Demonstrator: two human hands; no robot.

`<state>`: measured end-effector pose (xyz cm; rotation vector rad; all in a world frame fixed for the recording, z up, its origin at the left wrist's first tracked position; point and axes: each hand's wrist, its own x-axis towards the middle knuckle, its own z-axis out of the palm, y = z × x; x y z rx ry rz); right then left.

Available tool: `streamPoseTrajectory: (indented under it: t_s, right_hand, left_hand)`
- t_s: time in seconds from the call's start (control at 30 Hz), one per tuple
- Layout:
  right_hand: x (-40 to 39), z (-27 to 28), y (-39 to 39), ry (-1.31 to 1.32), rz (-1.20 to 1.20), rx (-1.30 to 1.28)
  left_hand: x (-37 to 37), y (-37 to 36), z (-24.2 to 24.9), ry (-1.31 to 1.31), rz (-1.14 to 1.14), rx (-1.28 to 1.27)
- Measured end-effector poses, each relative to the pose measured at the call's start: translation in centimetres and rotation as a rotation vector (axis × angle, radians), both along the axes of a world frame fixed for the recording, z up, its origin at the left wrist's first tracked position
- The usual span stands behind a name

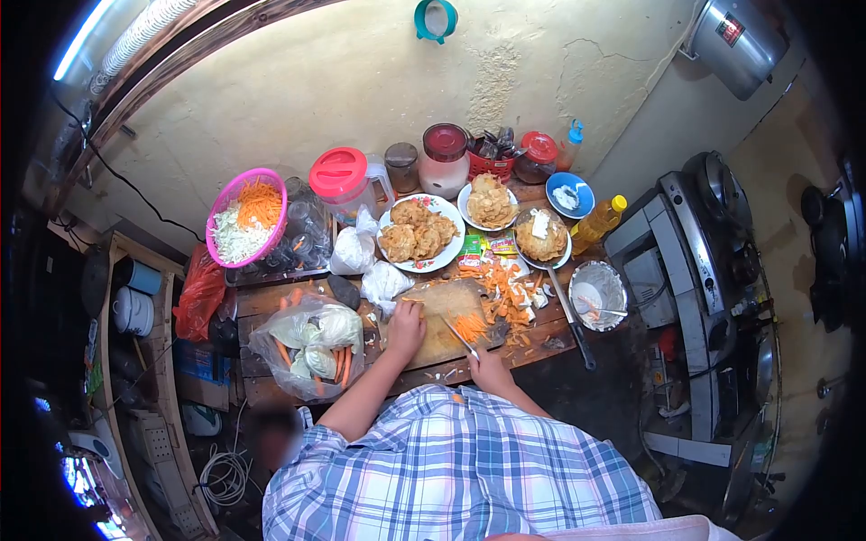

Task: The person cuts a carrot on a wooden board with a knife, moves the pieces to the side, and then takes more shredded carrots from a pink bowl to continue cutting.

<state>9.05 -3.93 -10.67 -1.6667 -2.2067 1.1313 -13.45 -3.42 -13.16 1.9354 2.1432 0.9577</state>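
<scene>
My right hand (492,371) grips a knife (458,335), its blade slanting up and left over the wooden cutting board (437,311). Thin carrot strips (471,326) lie on the board just right of the blade. On the board's left side rests my left hand (406,330), fingers curled and closed; what they hold, if anything, is hidden. White and orange vegetable peelings (512,287) are heaped at the board's upper right. Left of my left hand stands a clear plastic bag (271,335) with cabbages (327,326) and carrots (343,365).
Behind the board stand plates of fried food (419,236) and a pink basin (213,236) with shredded cabbage and carrot. A long-handled spatula (570,311), a metal bowl (599,281), an oil bottle (603,221) and a stove (690,234) are on the right.
</scene>
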Motion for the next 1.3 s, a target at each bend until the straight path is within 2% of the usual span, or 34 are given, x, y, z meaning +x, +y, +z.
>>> streamPoseTrajectory:
  t_s: [0.13, 0.27, 0.37, 0.43, 0.53, 0.77, 1.03, 1.3]
  right_hand:
    - [0.1, -0.8, -0.3, -0.115, 0.125, -0.064]
    - [0.0, -0.5, -0.3, -0.115, 0.084, -0.046]
    - [0.0, -0.3, -0.3, -0.119, 0.046, -0.063]
    - [0.1, -0.1, -0.4, -0.085, 0.002, -0.088]
    - [0.1, 0.3, -0.4, -0.071, -0.02, -0.102]
    - [-0.1, 0.2, -0.6, -0.086, -0.004, -0.103]
    - [-0.4, 0.3, -0.6, -0.167, 0.102, 0.008]
    - [-0.4, 1.3, -0.3, -0.228, 0.15, -0.031]
  left_hand:
    - [-0.2, 0.2, -0.4, 0.005, 0.033, -0.072]
    - [-0.3, 0.2, 0.0, 0.021, 0.032, -0.121]
    - [-0.1, -0.2, 0.2, -0.066, -0.033, -0.04]
    - [0.6, -0.7, -0.4, -0.162, -0.191, 0.07]
    - [2.1, -1.8, -1.1, -0.228, -0.291, -0.02]
    - [2.7, -3.1, -1.1, -0.039, -0.456, 0.098]
    - [2.7, -4.3, -1.0, 0.034, -0.434, 0.111]
    - [2.7, -4.5, -1.2, 0.021, -0.402, 0.087]
